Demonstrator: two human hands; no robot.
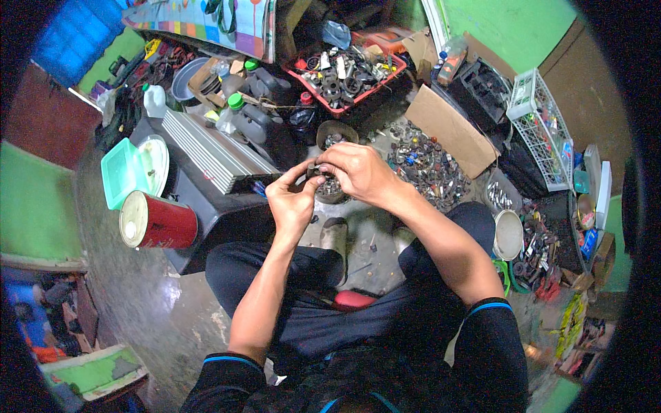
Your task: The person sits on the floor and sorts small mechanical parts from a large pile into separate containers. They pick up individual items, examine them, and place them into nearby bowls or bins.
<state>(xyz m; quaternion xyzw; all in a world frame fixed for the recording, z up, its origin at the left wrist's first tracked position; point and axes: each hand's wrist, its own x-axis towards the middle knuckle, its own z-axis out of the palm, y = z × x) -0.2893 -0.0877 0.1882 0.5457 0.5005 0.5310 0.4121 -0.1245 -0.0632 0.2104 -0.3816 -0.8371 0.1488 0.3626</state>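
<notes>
Between my two hands is a small dark metal part (312, 169), largely covered by fingers; its exact kind cannot be made out. My left hand (295, 193) pinches it from the left with thumb and forefinger. From the right, my right hand (356, 168) has its thumb and curled fingers on the same part. Right below the hands stands a round container of small metal pieces (330, 193), partly hidden by them. Just beyond is a second round container (336, 133), also with small parts inside. To the right, a heap of mixed small hardware (428, 165) covers the floor.
A red basket of metal parts (343, 77) is at the back, beside plastic bottles with green caps (248, 116). Ribbed metal panels (217, 149) and a red can (160, 219) stand left. On the right are a cardboard piece (452, 131), a white crate (542, 129) and a white tub (508, 235).
</notes>
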